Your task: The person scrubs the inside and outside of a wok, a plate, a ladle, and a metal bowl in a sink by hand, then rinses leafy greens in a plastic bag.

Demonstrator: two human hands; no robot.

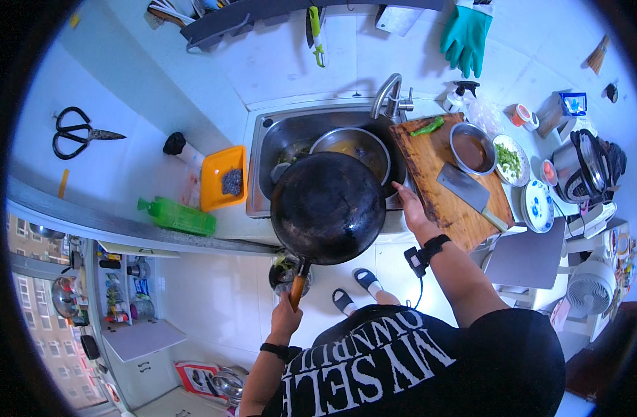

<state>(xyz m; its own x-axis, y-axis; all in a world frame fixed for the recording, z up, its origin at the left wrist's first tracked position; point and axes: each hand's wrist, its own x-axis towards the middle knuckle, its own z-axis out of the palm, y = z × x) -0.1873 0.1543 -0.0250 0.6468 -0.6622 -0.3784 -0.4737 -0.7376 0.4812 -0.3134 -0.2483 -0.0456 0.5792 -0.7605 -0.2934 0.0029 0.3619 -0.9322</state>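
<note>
My left hand (286, 319) grips the wooden handle (297, 292) of a blackened wok (329, 208). The wok is turned so that its dark underside faces me, above the front edge of the stainless steel sink (276, 125). Beside the wok's right side, my right hand (412, 208) reaches out with fingers extended and holds nothing that I can see. A metal basin (349, 136) with cloudy liquid sits in the sink, partly covered by the wok. The faucet (388, 96) stands behind it. What lies under the wok is hidden.
Right of the sink, a wooden cutting board (428, 177) bears a cleaver (464, 187), a green pepper (428, 126) and a metal bowl (473, 148). A plate of chopped greens (511, 160) is beside it. An orange tray (222, 200) stands left; a bin (276, 276) is below.
</note>
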